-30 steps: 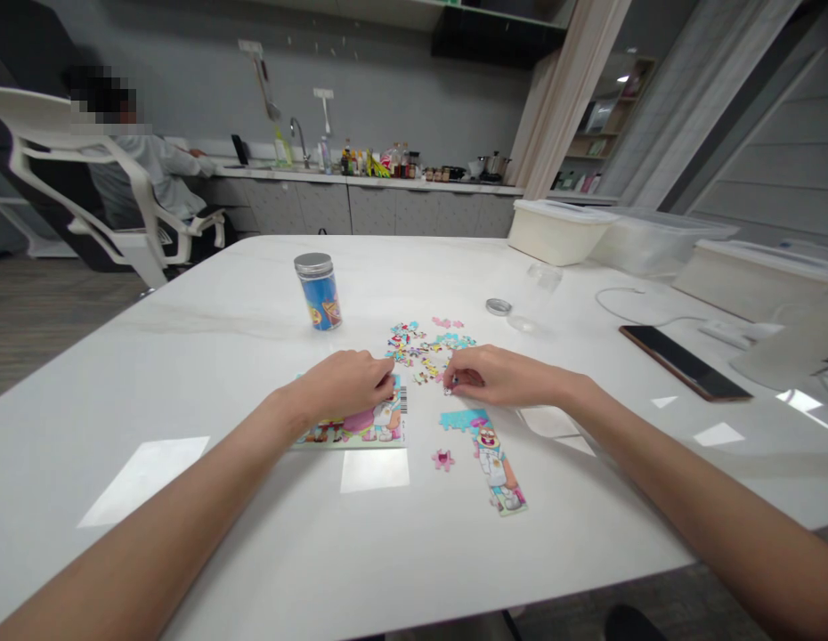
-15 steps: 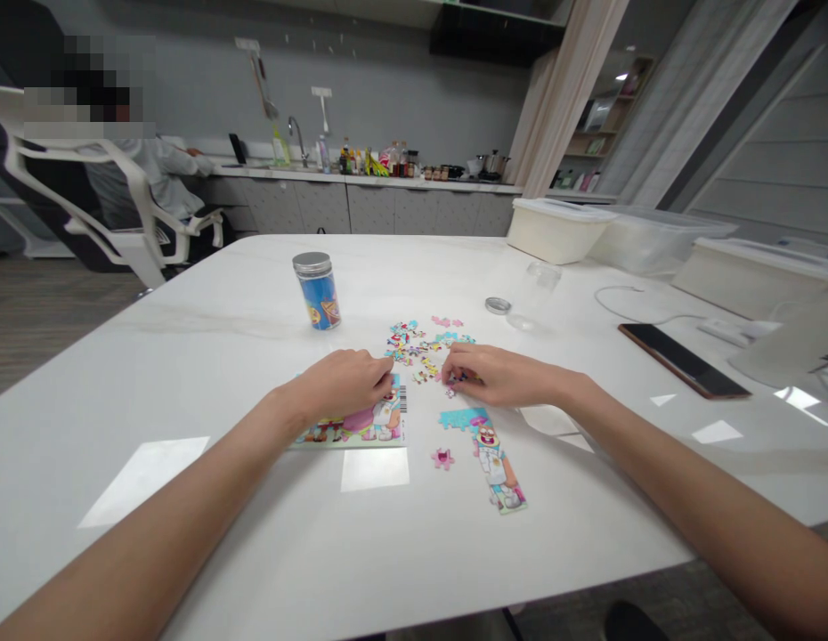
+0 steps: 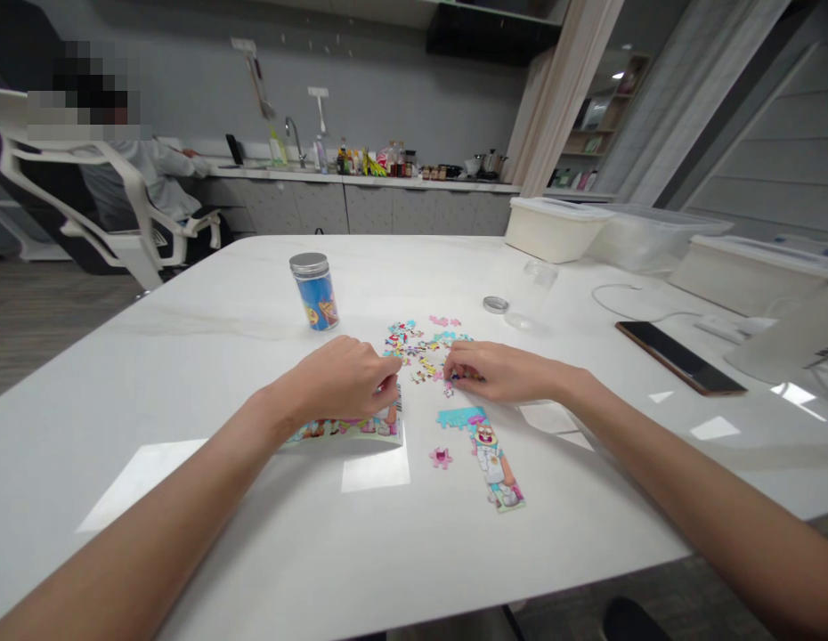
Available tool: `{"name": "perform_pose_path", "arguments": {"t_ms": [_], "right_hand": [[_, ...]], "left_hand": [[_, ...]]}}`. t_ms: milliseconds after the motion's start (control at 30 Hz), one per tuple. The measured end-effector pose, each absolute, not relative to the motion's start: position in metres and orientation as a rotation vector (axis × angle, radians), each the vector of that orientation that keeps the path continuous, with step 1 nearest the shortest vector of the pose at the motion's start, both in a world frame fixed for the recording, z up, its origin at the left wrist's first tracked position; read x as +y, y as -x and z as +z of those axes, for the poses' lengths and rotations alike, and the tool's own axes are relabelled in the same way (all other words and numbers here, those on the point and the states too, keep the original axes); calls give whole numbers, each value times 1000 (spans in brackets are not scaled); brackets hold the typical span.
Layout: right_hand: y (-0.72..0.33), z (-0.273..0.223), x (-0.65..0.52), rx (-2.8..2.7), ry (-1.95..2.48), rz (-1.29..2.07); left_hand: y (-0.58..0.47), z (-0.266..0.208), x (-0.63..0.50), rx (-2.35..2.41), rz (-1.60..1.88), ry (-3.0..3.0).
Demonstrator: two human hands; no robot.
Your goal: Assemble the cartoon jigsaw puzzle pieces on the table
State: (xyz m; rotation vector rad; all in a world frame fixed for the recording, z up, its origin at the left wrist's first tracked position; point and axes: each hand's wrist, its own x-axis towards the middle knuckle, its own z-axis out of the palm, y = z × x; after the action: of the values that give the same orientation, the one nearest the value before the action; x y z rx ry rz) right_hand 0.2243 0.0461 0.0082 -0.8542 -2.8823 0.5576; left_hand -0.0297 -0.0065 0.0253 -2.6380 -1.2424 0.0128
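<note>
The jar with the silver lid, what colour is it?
The jar is blue with an orange and yellow cartoon picture on it. The head view shows it.

white table [image 3: 207,356], blue tin [image 3: 315,293], loose puzzle pieces [image 3: 420,349], reference card [image 3: 347,430], phone [image 3: 679,357]

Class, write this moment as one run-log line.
left hand: on picture card | right hand: pinching puzzle piece at loose pieces | joined strip: near right hand | blue jar: upright, lid on

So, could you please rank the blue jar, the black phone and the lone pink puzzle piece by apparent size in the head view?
1. black phone
2. blue jar, close behind; it stands farther away, so this is unsure
3. pink puzzle piece
</note>
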Motion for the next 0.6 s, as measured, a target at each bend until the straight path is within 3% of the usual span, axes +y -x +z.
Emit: {"name": "perform_pose_path", "arguments": {"t_ms": [233, 600], "right_hand": [[-224, 9, 47, -2884, 848, 571], [-223, 8, 48, -2862, 847, 673]], "left_hand": [[2, 23, -29, -1041, 47, 2690], [-50, -22, -95, -492, -372, 2740]]}}
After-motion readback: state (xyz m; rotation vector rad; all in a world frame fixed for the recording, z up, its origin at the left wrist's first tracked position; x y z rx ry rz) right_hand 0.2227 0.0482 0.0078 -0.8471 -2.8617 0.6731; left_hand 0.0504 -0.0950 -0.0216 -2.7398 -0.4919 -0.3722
